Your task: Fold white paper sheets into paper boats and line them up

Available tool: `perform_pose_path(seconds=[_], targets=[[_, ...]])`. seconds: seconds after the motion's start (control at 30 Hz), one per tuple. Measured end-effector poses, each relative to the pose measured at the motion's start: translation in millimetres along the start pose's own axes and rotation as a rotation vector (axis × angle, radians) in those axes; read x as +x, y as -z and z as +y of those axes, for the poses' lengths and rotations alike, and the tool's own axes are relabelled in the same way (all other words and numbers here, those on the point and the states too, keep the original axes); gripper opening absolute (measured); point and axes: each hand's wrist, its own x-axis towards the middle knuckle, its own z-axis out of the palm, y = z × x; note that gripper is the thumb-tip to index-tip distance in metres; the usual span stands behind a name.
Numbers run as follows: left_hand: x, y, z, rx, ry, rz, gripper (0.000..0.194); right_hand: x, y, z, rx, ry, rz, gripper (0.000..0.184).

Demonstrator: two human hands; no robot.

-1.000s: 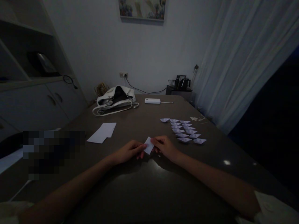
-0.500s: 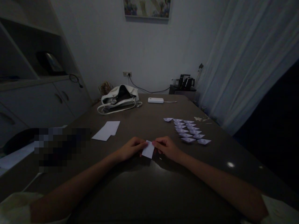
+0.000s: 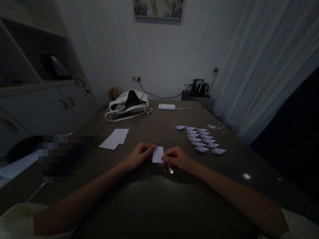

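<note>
A small white piece of paper (image 3: 158,155) is held just above the table in front of me. My left hand (image 3: 141,155) pinches its upper left corner between thumb and fingers. At the lower right corner, my right hand (image 3: 178,158) grips it with thumb and fingertips. Whether the paper is folded in layers, I cannot tell. Several small folded paper boats (image 3: 198,144) stand in rows to the right of my right hand. Beyond my left hand lie flat white sheets of paper (image 3: 115,138), overlapping one another.
A white handbag (image 3: 129,104) sits at the far left of the table (image 3: 159,205). Near the back edge lies a white device (image 3: 166,107) with a short cable. Paper scraps (image 3: 212,127) lie beyond the boats. A blurred-out patch (image 3: 67,157) covers things at the left.
The paper has turned from tilted to nearly upright in view. My right hand's grip has shifted from its upper right corner to the lower right one. My left hand still holds it.
</note>
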Motion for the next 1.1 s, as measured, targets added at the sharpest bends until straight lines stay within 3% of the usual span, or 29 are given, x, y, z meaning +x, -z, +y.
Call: perform_pose_path(seconds=[0.1,0.23,0.3,0.43,0.67,0.83,1.1], targets=[[0.2,0.4,-1.2,-0.021,-0.009,0.028,0.049,0.3,-0.4,-0.6,0.023,0.01,0.062,0.033],[0.8,-1.0,-0.8,0.022,-0.005,-0.102,0.05,2.6,1.3,1.9,0.127,0.011,0.211,0.03],[1.2,-1.1,-0.1,0.052,-0.006,-0.143,0.049,3.9,2.6,2.9,0.181,-0.023,0.226,0.03],[1.7,0.3,0.3,0.025,-0.008,-0.117,0.047,4.4,3.6,3.1,0.192,-0.054,0.154,0.033],[0.5,0.3,-0.5,0.036,-0.007,-0.138,0.049,2.1,3.8,5.1,0.051,0.016,0.072,0.029],[1.8,0.9,3.2,0.037,-0.031,-0.001,0.046,0.3,5.2,4.7,0.041,0.017,0.054,0.028],[4.8,2.9,1.1,-0.007,-0.012,0.066,0.042,-0.2,4.4,4.0,0.014,0.035,0.021,0.03]])
